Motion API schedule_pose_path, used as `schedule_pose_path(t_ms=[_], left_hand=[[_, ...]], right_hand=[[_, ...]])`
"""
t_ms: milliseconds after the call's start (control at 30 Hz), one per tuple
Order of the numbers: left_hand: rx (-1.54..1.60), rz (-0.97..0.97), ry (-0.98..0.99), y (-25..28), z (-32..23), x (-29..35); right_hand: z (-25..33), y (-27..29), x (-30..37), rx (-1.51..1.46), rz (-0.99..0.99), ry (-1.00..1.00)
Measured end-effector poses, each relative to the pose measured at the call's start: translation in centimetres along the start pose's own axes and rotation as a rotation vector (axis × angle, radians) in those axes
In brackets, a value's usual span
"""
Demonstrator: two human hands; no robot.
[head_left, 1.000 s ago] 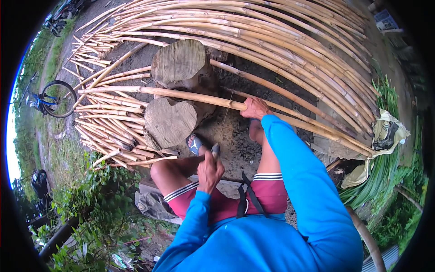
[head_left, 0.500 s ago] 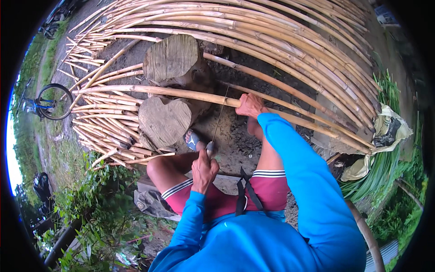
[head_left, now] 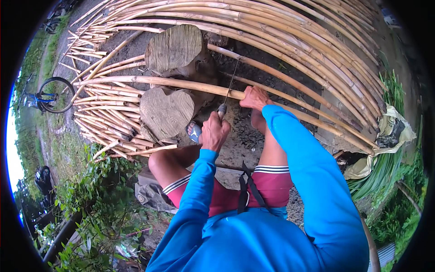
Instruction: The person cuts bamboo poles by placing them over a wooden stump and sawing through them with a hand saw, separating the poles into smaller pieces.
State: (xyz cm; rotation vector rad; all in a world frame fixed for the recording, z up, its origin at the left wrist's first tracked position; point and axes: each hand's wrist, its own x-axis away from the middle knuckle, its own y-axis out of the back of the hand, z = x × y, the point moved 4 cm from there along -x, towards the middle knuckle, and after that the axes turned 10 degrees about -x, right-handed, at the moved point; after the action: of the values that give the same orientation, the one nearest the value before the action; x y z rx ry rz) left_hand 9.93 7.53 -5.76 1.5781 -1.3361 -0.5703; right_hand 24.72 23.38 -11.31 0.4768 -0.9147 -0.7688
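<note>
A long bamboo pole runs crosswise in front of me, passing between the cut tops of a far log stump and a near log stump. My right hand is wrapped around it, just right of the stumps. In my closed left hand is the dark grey handle of a narrow-bladed hand saw. Its thin blade crosses the pole close to the left of my right fingers, tip pointing away from me. Whether the blade has cut into the bamboo cannot be made out.
Many long bamboo poles lie side by side beyond the stumps. Shorter bamboo ends are heaped at the left. A pale sack sits by the poles' right ends. A bicycle stands far left, and a leafy shrub grows at the near left.
My left hand has pushed the saw away from me and slightly right, so its handle is now close to the pole. My right hand still grips the pole.
</note>
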Motion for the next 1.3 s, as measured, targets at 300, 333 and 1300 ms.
schedule_pose_path(t_ms=[300, 333, 1300], left_hand=[[0.015, 0.029, 0.030, -0.5, -0.4, 1.8], [0.035, 0.058, 0.063, -0.6, -0.2, 0.4], [0.255, 0.127, 0.335, 3.0, 2.7, 7.2]], right_hand=[[-0.7, 0.9, -0.6, 0.010, 0.048, -0.053], [-0.6, 0.4, -0.2, 0.027, 0.040, -0.045], [-1.0, 0.7, -0.8, 0.058, -0.005, -0.064]])
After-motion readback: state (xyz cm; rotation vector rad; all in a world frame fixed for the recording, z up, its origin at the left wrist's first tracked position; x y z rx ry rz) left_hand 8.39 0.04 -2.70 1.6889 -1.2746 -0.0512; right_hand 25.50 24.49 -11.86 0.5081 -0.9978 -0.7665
